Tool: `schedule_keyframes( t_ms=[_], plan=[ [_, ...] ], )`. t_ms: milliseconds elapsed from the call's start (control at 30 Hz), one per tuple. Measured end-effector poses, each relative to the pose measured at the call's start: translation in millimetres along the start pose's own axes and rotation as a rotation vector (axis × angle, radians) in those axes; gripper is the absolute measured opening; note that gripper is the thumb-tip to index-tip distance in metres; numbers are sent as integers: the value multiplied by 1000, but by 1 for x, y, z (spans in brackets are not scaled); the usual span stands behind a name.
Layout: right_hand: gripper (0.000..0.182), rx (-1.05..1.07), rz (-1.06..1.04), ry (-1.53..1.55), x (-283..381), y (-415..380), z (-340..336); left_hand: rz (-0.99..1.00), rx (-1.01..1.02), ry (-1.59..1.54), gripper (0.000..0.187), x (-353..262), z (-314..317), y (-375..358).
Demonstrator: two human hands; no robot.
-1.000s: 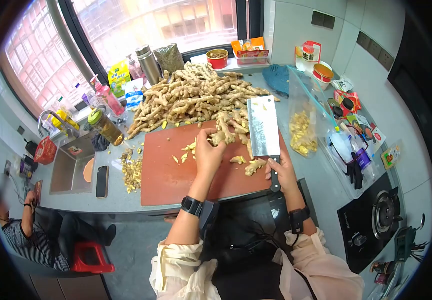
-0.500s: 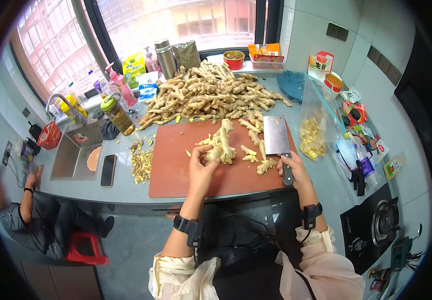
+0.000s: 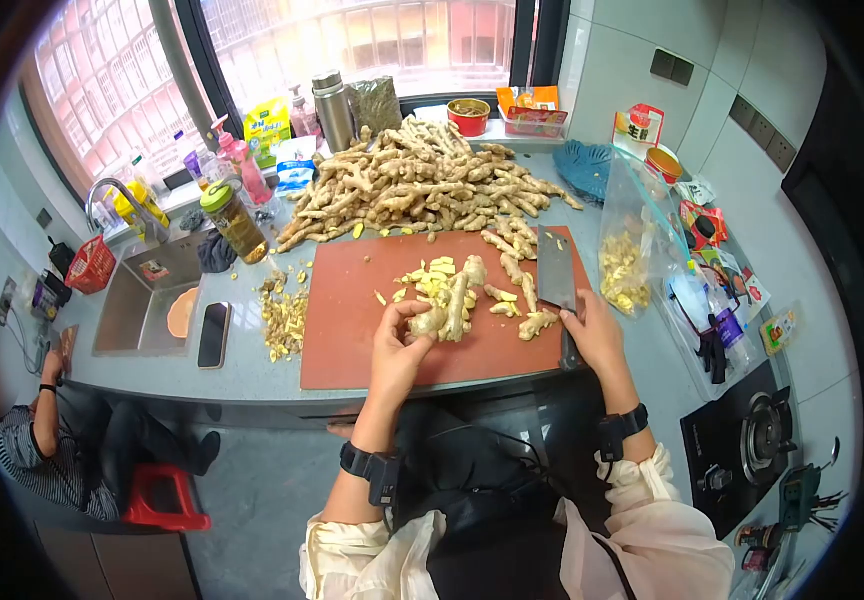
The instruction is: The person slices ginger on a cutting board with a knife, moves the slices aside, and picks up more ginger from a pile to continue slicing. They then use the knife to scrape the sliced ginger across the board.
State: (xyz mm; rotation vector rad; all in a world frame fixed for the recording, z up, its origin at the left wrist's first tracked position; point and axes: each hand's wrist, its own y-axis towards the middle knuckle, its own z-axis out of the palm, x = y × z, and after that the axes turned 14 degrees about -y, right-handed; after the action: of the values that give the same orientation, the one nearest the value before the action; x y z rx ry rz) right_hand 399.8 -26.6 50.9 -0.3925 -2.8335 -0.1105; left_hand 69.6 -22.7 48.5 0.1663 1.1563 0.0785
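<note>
left hand (image 3: 399, 335) grips a branched ginger root (image 3: 457, 305) over the cutting board (image 3: 352, 355), near its middle. right hand (image 3: 595, 333) is wrapped round the handle of the cleaver (image 3: 555, 268), blade over the board's right side, apart from the root. cut slices (image 3: 438, 268) just behind the root. big ginger pile (image 3: 402, 180) behind the board. scraps (image 3: 284, 325) on the counter (image 3: 162, 380), left of the board.
</note>
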Motion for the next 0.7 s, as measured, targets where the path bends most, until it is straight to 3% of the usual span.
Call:
schedule_keyframes(
  t_ms=[67, 100, 167, 200, 267, 367, 500, 700],
  plan=[
    [55, -261, -184, 75, 17, -9, -12, -6, 3, -10, 39, -2, -1, -4],
    [55, -257, -185, 72, 28, -12, -17, -26, 16, -39, 40, -5, 1, -6],
    [51, -58, -302, 603, 55, -19, -21, -50, 31, -69, 40, -8, 4, -9],
    [51, -56, -300, 601, 67, -22, -16, -47, 47, -96, 40, -8, 6, -11],
    [53, 337, -300, 1056, 92, -27, -6, -43, 64, -124, 40, -8, 11, -14],
    [50, 374, -255, 1324, 120, -38, 7, -73, 101, -113, 47, -9, 17, -23],
    [44, 308, -220, 1468, 142, -48, 20, -88, 117, -190, 66, -18, 21, -34],
    [38, 157, -267, 1300, 149, -49, 40, -184, 116, -3, 45, 6, 18, -40]
  ],
)
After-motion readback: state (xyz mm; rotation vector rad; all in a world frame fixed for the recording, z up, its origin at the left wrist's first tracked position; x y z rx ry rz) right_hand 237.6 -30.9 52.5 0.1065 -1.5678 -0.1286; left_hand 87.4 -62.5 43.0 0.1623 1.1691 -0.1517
